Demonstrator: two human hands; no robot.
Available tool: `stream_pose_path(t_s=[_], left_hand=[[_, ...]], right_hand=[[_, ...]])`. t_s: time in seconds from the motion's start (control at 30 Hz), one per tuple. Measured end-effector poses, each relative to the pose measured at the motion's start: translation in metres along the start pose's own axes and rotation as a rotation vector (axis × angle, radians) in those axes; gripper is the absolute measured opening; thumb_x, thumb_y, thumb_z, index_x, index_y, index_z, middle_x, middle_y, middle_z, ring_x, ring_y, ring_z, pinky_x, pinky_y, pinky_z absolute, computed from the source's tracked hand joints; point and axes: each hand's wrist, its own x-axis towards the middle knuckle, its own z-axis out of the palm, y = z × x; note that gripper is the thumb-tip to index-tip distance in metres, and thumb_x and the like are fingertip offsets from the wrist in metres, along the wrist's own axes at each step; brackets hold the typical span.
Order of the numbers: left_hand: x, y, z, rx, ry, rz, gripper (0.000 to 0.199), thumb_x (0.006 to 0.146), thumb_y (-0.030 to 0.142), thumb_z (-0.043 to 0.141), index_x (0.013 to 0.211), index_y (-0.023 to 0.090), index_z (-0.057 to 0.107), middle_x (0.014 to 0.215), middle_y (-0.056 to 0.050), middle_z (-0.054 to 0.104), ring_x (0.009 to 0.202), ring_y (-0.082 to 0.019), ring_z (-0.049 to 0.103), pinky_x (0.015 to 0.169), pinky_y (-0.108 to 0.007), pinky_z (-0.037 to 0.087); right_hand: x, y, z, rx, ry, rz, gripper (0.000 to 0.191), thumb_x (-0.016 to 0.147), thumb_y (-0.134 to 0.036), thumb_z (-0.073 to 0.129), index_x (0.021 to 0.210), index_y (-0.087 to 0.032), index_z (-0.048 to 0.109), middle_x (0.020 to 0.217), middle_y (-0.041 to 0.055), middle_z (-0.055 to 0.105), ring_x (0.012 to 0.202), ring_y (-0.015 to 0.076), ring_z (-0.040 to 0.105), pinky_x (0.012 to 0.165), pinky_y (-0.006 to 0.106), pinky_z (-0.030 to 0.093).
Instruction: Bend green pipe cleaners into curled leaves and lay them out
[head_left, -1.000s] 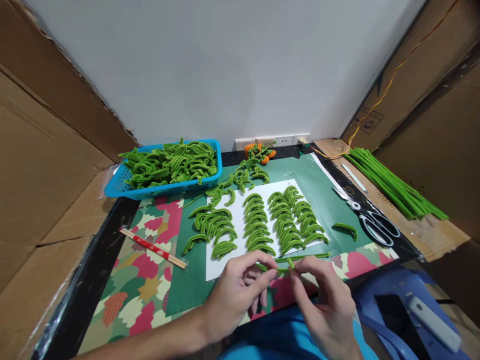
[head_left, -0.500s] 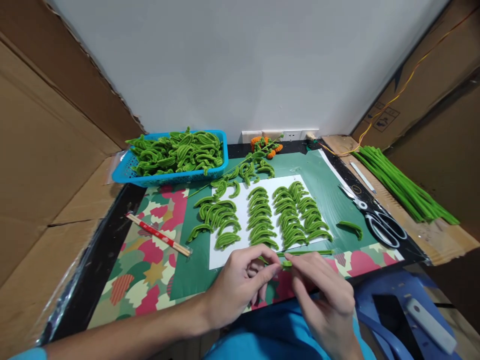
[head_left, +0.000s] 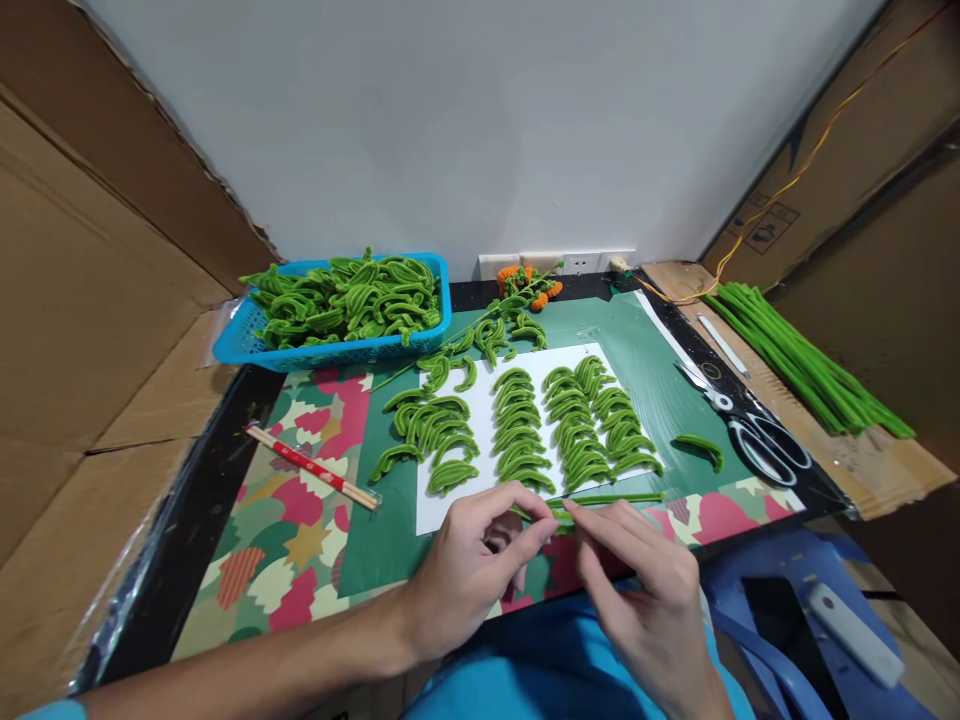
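My left hand [head_left: 484,560] is closed in a pinch, thumb against index finger, on a short green pipe cleaner [head_left: 562,517] bent into a small loop. From the other side, my right hand [head_left: 649,570] has its fingertips on the same piece, which they partly hide. Just beyond my fingers lies a straight green pipe cleaner stem [head_left: 626,498]. Rows of curved green pipe cleaner leaves [head_left: 517,430] rest on a white sheet [head_left: 484,385]. One leaf [head_left: 699,450] sits apart, right of the sheet.
A blue basket [head_left: 337,355] heaped with green leaves stands back left. Orange flowers [head_left: 540,300] lie near the wall. Wrapped chopsticks [head_left: 311,466] are on the left. Scissors [head_left: 765,445], a white pen [head_left: 724,345] and a bundle of green stems [head_left: 814,365] lie to the right.
The view has shifted slightly. Both hands stay close together at the same spot, and the small piece between them has turned a little, with more of its loop showing.
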Motion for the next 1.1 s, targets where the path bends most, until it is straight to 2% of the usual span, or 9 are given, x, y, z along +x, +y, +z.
stream_pose_path(t_s=[0.1, 0.2, 0.33, 0.4, 0.53, 0.7, 1.0, 1.1], left_hand=[[0.0009, 0.0044, -0.0016, 0.007, 0.024, 0.022, 0.032, 0.105, 0.050, 0.073, 0.107, 0.019, 0.068, 0.084, 0.003, 0.063, 0.055, -0.007, 0.056, 0.052, -0.020, 0.044], [0.0011, 0.0066, -0.0038, -0.011, -0.057, 0.015, 0.036, 0.106, 0.053, 0.071, 0.119, 0.020, 0.065, 0.087, 0.003, 0.064, 0.056, -0.008, 0.057, 0.054, -0.020, 0.044], [0.0009, 0.0069, -0.0043, 0.038, -0.111, -0.010, 0.041, 0.108, 0.059, 0.064, 0.108, 0.018, 0.065, 0.065, 0.006, 0.057, 0.055, -0.011, 0.058, 0.056, -0.020, 0.045], [0.0009, 0.0068, -0.0035, 0.034, -0.119, -0.030, 0.044, 0.109, 0.061, 0.062, 0.104, 0.018, 0.064, 0.062, 0.006, 0.056, 0.054, -0.011, 0.059, 0.056, -0.020, 0.045], [0.0010, 0.0054, -0.0015, -0.065, -0.162, -0.063, 0.048, 0.105, 0.065, 0.067, 0.099, 0.017, 0.062, 0.063, 0.006, 0.055, 0.050, -0.010, 0.058, 0.050, -0.018, 0.040], [0.0022, 0.0035, -0.0015, -0.153, -0.140, -0.102, 0.055, 0.097, 0.070, 0.076, 0.093, 0.016, 0.064, 0.068, 0.004, 0.058, 0.047, -0.008, 0.056, 0.046, -0.017, 0.039], [0.0034, 0.0043, -0.0046, -0.042, -0.171, -0.126, 0.065, 0.093, 0.075, 0.076, 0.084, 0.011, 0.075, 0.072, -0.007, 0.070, 0.050, -0.010, 0.058, 0.049, -0.020, 0.043], [0.0038, 0.0054, -0.0042, -0.039, -0.180, -0.111, 0.063, 0.096, 0.073, 0.074, 0.085, 0.011, 0.075, 0.072, -0.006, 0.070, 0.051, -0.009, 0.059, 0.051, -0.019, 0.044]], right_hand=[[0.0002, -0.0015, -0.0017, 0.032, 0.022, 0.015, 0.039, 0.099, -0.002, 0.065, 0.128, -0.024, 0.079, 0.092, 0.0043, 0.080, 0.079, 0.0177, 0.073, 0.072, 0.030, 0.063], [0.0003, -0.0024, -0.0035, 0.044, -0.029, 0.001, 0.039, 0.098, -0.002, 0.065, 0.127, -0.024, 0.078, 0.089, 0.0034, 0.078, 0.075, 0.0174, 0.070, 0.068, 0.030, 0.062], [-0.0011, -0.0024, -0.0036, 0.021, -0.087, -0.073, 0.043, 0.096, 0.000, 0.065, 0.132, -0.022, 0.076, 0.092, 0.0061, 0.079, 0.077, 0.0193, 0.069, 0.066, 0.032, 0.061], [-0.0020, -0.0021, -0.0026, 0.036, -0.066, -0.087, 0.047, 0.095, 0.001, 0.065, 0.136, -0.022, 0.073, 0.091, 0.0059, 0.078, 0.075, 0.0192, 0.067, 0.065, 0.033, 0.060], [-0.0020, -0.0025, -0.0007, 0.143, 0.014, -0.102, 0.049, 0.091, 0.006, 0.067, 0.130, -0.023, 0.073, 0.090, 0.0051, 0.078, 0.075, 0.0192, 0.070, 0.067, 0.034, 0.061], [-0.0013, -0.0042, 0.0010, 0.269, 0.070, -0.079, 0.043, 0.090, 0.008, 0.066, 0.119, -0.022, 0.077, 0.087, 0.0045, 0.079, 0.076, 0.0195, 0.074, 0.068, 0.034, 0.063], [0.0001, -0.0042, -0.0019, 0.272, 0.063, 0.049, 0.036, 0.093, 0.000, 0.070, 0.115, -0.027, 0.080, 0.088, 0.0005, 0.082, 0.071, 0.0166, 0.073, 0.064, 0.030, 0.061], [0.0010, -0.0052, -0.0003, 0.247, 0.096, 0.052, 0.033, 0.093, -0.001, 0.071, 0.111, -0.027, 0.080, 0.088, -0.0005, 0.083, 0.071, 0.0159, 0.073, 0.065, 0.028, 0.062]])
